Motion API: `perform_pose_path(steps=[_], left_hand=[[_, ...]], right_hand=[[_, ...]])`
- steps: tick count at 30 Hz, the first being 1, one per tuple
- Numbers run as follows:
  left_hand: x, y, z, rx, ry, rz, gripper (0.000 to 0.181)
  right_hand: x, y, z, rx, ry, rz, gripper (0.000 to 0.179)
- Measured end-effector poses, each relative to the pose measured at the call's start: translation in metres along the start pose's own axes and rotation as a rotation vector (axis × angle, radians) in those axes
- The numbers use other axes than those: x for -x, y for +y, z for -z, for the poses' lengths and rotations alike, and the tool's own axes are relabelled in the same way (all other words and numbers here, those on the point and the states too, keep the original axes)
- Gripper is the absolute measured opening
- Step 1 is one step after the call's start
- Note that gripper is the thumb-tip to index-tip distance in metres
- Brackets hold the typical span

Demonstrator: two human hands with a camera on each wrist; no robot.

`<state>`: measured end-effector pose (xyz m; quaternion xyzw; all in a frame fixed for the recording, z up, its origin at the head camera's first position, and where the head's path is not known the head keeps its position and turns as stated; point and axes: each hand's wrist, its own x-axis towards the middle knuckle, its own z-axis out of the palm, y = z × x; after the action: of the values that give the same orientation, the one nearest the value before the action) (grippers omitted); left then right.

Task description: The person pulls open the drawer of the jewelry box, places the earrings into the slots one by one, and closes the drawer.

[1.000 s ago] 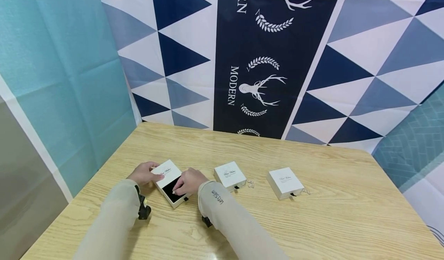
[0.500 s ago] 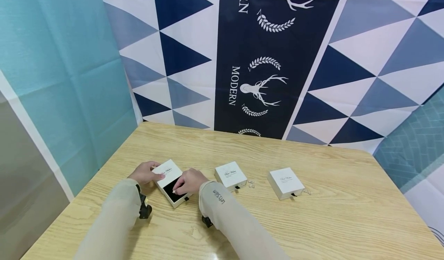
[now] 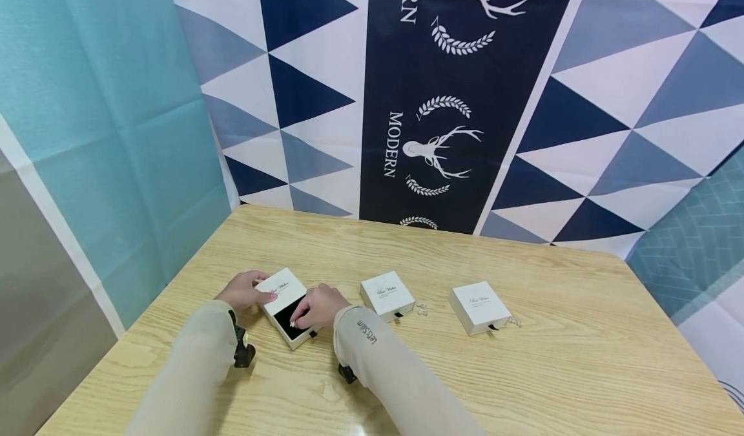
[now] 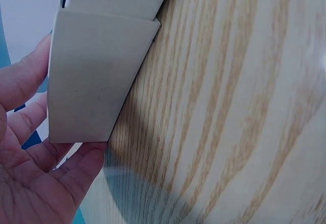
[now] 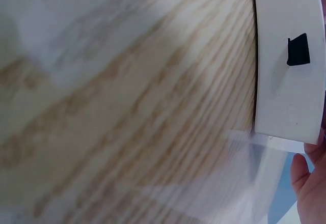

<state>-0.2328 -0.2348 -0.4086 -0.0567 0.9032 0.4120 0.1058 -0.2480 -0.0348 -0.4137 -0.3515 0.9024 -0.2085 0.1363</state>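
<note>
My left hand (image 3: pixel 241 290) grips the sleeve of a small white drawer-style gift box (image 3: pixel 287 284) at the table's left, thumb on top. In the left wrist view, my fingers (image 4: pixel 84 170) curl around the end of the box (image 4: pixel 97 76). Its drawer (image 3: pixel 302 339) is pulled partway out towards me, showing a black lining. Over this lining, my right hand (image 3: pixel 323 303) pinches a small whitish piece (image 3: pixel 292 324), like an earring, between thumb and fingertips. The right wrist view shows the drawer's white front (image 5: pixel 285 96) with a black pull tab (image 5: pixel 298 50); the pinch itself is hidden there.
Two similar closed white boxes stand further right, one mid-table (image 3: pixel 386 294) and one beyond it (image 3: pixel 479 308). Small shiny pieces (image 3: pixel 422 309) lie beside the middle box, and more (image 3: pixel 514 321) beside the right one. A patterned cloth (image 3: pixel 320 158) hangs behind the wooden table (image 3: pixel 523 378).
My right fingertips and the small whitish piece shift slightly within the open drawer. The left hand and the boxes stay in place.
</note>
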Motion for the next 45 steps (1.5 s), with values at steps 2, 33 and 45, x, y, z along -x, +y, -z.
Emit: perform_pose_path(steps=[2,33,45], left_hand=[[0.0000,0.0001,0.0002,-0.002,0.001,0.001,0.051],[0.0009,-0.0004,0.0004,0.012,-0.008,0.000,0.053],[0.0002,0.0007,0.0006,0.005,-0.002,-0.002,0.053]], right_hand=[[0.0003,-0.0002,-0.0004,0.021,0.001,0.002,0.010],[0.0016,-0.0076,0.0003,0.157,0.038,0.034,0.008],[0.0011,-0.0072,0.0007,0.193,0.037,0.037,0.006]])
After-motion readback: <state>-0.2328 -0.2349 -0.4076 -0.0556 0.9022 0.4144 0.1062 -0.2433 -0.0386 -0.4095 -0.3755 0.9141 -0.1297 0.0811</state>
